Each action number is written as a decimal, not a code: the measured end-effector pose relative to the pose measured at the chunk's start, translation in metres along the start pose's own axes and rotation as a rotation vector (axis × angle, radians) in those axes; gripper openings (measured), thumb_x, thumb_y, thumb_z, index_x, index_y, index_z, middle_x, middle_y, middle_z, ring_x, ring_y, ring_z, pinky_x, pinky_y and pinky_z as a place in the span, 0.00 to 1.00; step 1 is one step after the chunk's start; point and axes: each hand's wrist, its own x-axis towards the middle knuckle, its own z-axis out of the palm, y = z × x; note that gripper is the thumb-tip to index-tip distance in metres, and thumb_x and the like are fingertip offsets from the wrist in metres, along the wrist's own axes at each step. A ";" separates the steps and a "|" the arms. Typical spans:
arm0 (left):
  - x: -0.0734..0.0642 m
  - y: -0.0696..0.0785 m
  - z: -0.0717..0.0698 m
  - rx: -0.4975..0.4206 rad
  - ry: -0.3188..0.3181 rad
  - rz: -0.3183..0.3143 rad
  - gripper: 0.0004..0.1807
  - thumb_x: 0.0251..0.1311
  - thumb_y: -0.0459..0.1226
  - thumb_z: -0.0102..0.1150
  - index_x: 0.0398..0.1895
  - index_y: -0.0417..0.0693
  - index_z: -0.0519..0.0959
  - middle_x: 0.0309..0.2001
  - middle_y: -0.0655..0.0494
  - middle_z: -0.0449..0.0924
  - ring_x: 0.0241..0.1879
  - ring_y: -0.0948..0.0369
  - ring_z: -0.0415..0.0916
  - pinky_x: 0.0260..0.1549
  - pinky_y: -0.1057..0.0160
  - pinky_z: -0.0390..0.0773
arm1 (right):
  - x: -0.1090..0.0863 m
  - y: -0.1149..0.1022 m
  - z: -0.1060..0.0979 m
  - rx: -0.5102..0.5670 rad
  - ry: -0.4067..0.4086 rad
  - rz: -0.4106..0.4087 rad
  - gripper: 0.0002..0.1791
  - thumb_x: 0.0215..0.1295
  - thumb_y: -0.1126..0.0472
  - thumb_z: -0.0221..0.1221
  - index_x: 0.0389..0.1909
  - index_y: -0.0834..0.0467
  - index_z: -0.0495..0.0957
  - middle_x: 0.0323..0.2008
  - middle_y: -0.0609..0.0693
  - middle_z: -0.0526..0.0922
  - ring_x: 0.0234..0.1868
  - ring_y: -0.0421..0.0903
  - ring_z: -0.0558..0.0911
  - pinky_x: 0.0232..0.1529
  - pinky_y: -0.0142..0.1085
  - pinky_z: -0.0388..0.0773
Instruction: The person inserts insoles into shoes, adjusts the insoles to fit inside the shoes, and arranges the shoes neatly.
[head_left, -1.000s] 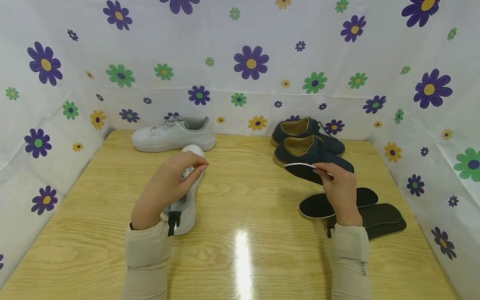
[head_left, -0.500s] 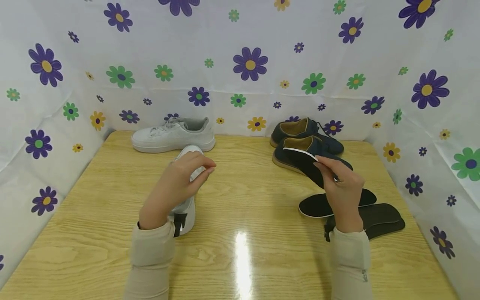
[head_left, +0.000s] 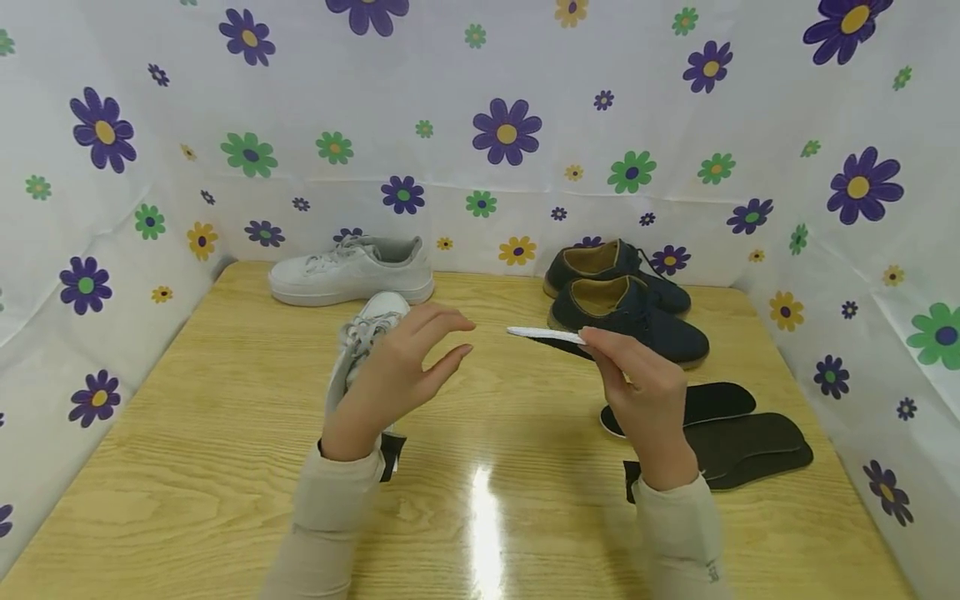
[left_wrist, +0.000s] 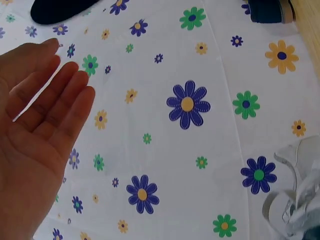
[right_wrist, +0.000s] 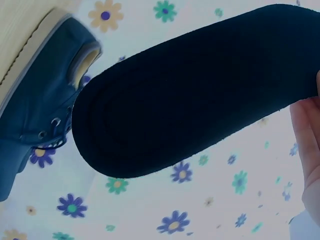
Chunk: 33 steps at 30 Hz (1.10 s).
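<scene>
My right hand (head_left: 637, 383) pinches a thin black insole (head_left: 551, 336) by one end, with its white edge turned up in the head view. Held above the table, the insole (right_wrist: 195, 95) fills much of the right wrist view. My left hand (head_left: 408, 375) holds nothing; its thumb and fingers are apart, and they point toward the insole across a gap. Below and behind that hand lies a white lace-up sneaker (head_left: 384, 306), partly hidden by the hand and wrist. In the left wrist view the palm (left_wrist: 30, 155) faces the camera.
A second white sneaker (head_left: 348, 273) stands at the table's back left. Two navy shoes with tan linings, a front one (head_left: 637, 321) and a rear one (head_left: 671, 293), stand back right. More dark insoles (head_left: 750, 442) lie on the wooden table (head_left: 172, 467) at right. Flowered cloth (head_left: 420, 83) surrounds it.
My right hand has carried the insole left, away from the navy shoes, and tilted it nearly edge-on. My left hand has moved right and its thumb and fingers have spread apart.
</scene>
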 end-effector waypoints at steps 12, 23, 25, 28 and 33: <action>0.004 0.012 0.018 -0.056 -0.013 0.072 0.15 0.50 0.26 0.69 0.41 0.41 0.79 0.41 0.51 0.78 0.42 0.57 0.77 0.42 0.65 0.78 | 0.000 -0.023 0.021 -0.004 -0.065 -0.134 0.10 0.69 0.63 0.55 0.39 0.61 0.84 0.33 0.55 0.87 0.31 0.49 0.86 0.31 0.39 0.82; 0.004 0.012 0.018 -0.106 -0.015 0.085 0.12 0.50 0.24 0.68 0.38 0.42 0.81 0.37 0.52 0.80 0.39 0.59 0.79 0.40 0.66 0.78 | 0.003 -0.029 0.022 0.063 -0.099 -0.110 0.12 0.69 0.60 0.56 0.42 0.63 0.83 0.36 0.55 0.86 0.34 0.49 0.86 0.33 0.36 0.81; 0.004 0.011 0.017 -0.129 -0.006 0.072 0.12 0.51 0.24 0.67 0.38 0.42 0.81 0.37 0.53 0.81 0.38 0.59 0.78 0.39 0.66 0.77 | 0.003 -0.027 0.020 0.083 -0.115 -0.080 0.13 0.68 0.58 0.57 0.45 0.63 0.82 0.38 0.55 0.86 0.36 0.48 0.86 0.34 0.35 0.81; 0.003 0.006 0.015 -0.168 0.017 0.041 0.11 0.52 0.25 0.67 0.38 0.42 0.81 0.36 0.53 0.81 0.36 0.61 0.78 0.36 0.67 0.77 | 0.003 -0.021 0.015 0.102 -0.130 -0.030 0.15 0.67 0.56 0.59 0.48 0.63 0.81 0.42 0.55 0.85 0.40 0.49 0.85 0.41 0.33 0.80; 0.000 -0.003 0.009 -0.228 0.095 0.011 0.12 0.49 0.23 0.67 0.37 0.40 0.81 0.33 0.51 0.82 0.32 0.61 0.78 0.35 0.67 0.76 | 0.001 -0.005 0.000 0.180 -0.170 0.119 0.18 0.57 0.66 0.66 0.50 0.61 0.81 0.47 0.54 0.84 0.47 0.48 0.83 0.53 0.31 0.74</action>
